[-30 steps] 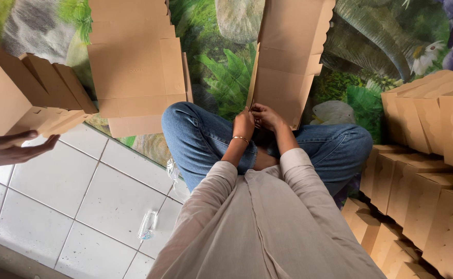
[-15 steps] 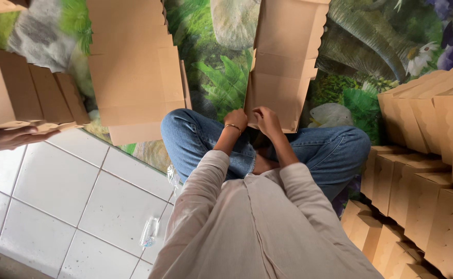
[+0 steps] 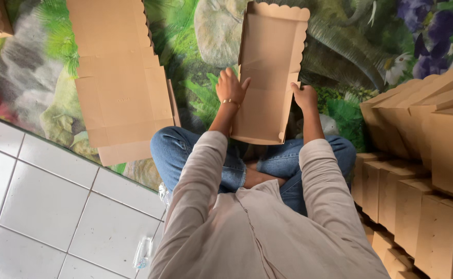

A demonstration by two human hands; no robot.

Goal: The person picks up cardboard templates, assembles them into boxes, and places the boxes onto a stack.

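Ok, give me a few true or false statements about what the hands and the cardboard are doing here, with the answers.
1. Both hands grip one flat brown cardboard blank. True: left hand, right hand.
2. The blank's top edge is scalloped. True.
3. The person stands at a table. False: they sit cross-legged on a leafy printed mat.
4. The left wrist is bare. False: it wears a thin bracelet.
5. Folded boxes are stacked at the right. True.

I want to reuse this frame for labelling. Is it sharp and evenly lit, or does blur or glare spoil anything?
Head view: soft even daylight, no harsh glare; the cardboard sheet and both hands, left hand and right hand, look sharp; the folded boxes at the right edge appear stretched by the wide lens.
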